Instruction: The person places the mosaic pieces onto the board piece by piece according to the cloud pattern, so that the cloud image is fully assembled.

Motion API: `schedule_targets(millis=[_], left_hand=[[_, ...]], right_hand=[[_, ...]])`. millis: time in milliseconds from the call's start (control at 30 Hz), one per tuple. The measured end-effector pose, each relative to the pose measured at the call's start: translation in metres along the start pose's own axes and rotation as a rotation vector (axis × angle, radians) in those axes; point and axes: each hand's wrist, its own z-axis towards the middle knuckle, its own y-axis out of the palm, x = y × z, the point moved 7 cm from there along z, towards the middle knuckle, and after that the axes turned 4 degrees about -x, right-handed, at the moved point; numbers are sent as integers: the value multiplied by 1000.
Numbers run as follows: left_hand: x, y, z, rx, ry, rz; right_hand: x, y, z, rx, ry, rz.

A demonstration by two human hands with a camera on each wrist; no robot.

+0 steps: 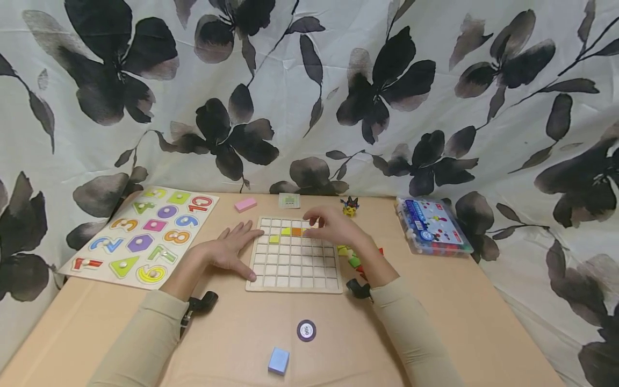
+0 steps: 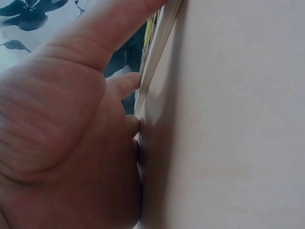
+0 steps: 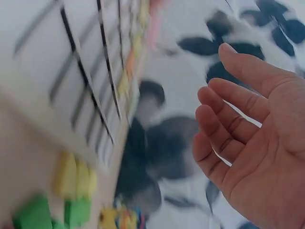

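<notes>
A wooden grid board (image 1: 295,291) lies in the middle of the table. In its upper rows sit a few small coloured tiles, among them a yellow tile (image 1: 274,239) and an orange tile (image 1: 296,231). My left hand (image 1: 227,250) is spread along the board's left edge, thumb and a fingertip touching the rim. Above the upper right part of the board is my right hand (image 1: 331,226). The right wrist view shows this hand (image 3: 252,124) with loosely bent fingers and nothing between them. Loose yellow blocks (image 3: 71,176) and green blocks (image 3: 35,212) lie beside the board, partly behind the right forearm in the head view.
A number and shape puzzle board (image 1: 155,226) lies at left. Behind the grid are a pink block (image 1: 245,205), a pale card (image 1: 289,201) and a small figure (image 1: 350,206). A plastic case (image 1: 432,227) stands right; a round chip (image 1: 306,330) and blue block (image 1: 278,360) lie in front.
</notes>
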Motion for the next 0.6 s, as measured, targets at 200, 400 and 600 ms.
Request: schedule_targets(millis=[200,400,600], left_hand=[[2,0,-1,16,14,-4],[1,-1,-1,14,-1,-4],[1,0,-1,16,6,2]], right_hand=[[36,-38,-35,123,95,68],[88,-51,-53,93,197,17],[139,-42,-73,-60,401,34]])
